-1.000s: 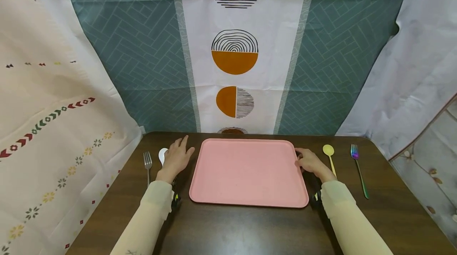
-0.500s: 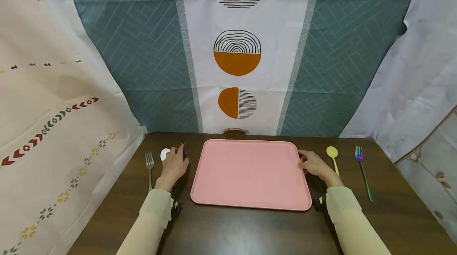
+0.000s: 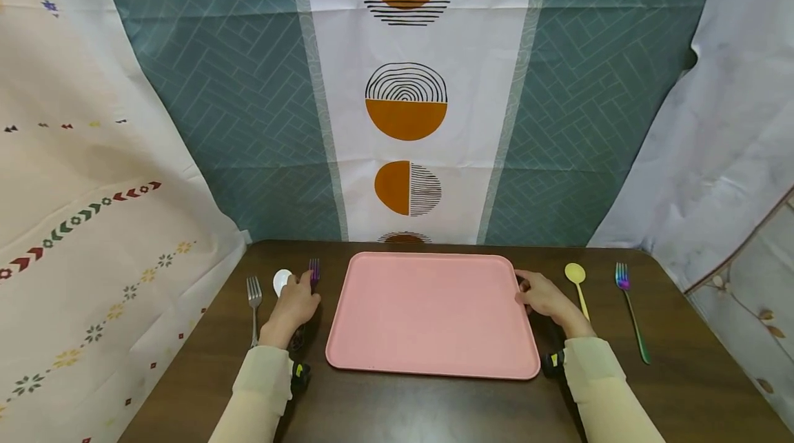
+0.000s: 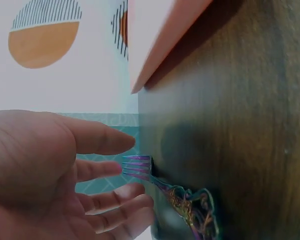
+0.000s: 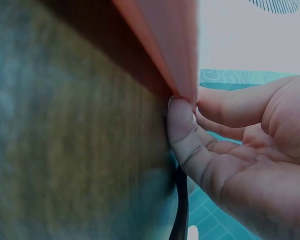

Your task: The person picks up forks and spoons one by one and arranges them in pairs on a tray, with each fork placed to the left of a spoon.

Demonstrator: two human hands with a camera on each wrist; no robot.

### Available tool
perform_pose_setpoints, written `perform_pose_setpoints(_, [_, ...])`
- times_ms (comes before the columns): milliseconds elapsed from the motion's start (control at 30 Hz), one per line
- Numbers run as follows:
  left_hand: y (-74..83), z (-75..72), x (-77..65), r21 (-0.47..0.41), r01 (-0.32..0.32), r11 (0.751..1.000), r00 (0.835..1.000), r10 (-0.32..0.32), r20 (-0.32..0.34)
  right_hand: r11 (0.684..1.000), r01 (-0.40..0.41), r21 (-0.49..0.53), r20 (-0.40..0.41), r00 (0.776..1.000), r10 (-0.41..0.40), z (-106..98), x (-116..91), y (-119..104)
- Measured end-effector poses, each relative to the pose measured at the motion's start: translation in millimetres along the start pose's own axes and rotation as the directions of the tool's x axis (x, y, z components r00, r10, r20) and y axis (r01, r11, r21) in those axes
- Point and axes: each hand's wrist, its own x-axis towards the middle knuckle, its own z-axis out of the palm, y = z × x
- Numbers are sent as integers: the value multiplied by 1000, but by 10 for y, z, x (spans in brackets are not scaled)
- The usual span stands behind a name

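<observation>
Left arm [image 3: 254, 398] and right arm [image 3: 608, 391], both sleeved, reach up from the bottom edge; left hand [image 3: 293, 305], lower left of centre, has thumb [image 4: 102, 137] and relaxed fingers [image 4: 115, 215] apart; right hand [image 3: 546, 296], lower right, pinches with its fingers

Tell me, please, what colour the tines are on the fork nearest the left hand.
Purple; the tines show best in the left wrist view.

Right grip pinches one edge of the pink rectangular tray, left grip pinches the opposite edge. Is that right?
Not the left grip: it is apart from the pink rectangular tray, near the ornate-handled purple fork, as the left wrist view shows. The right grip does pinch the tray's edge.
</observation>
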Motion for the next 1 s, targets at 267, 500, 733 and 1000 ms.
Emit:
perform_pose_setpoints(267, [25, 17, -26, 21, -6, 1000, 999, 5, 35, 1000, 25, 7, -17, 1000, -25, -35, -41, 36])
perform_pose_setpoints(500, [-26, 10, -63, 35, -3, 999, 999, 1, 50, 998, 62, 1, -17, 998, -62, 5, -20, 10])
perform_pose_setpoints(733, [-13, 0, -81, 43, 19, 999, 998, -21, 54, 999, 42, -1, -10, 999, -42, 4, 16, 12])
perform_pose_setpoints(1000, [27, 9, -68, 63, 28, 998, 998, -31, 47, 999, 41, 12, 6, 999, -41, -20, 44, 28])
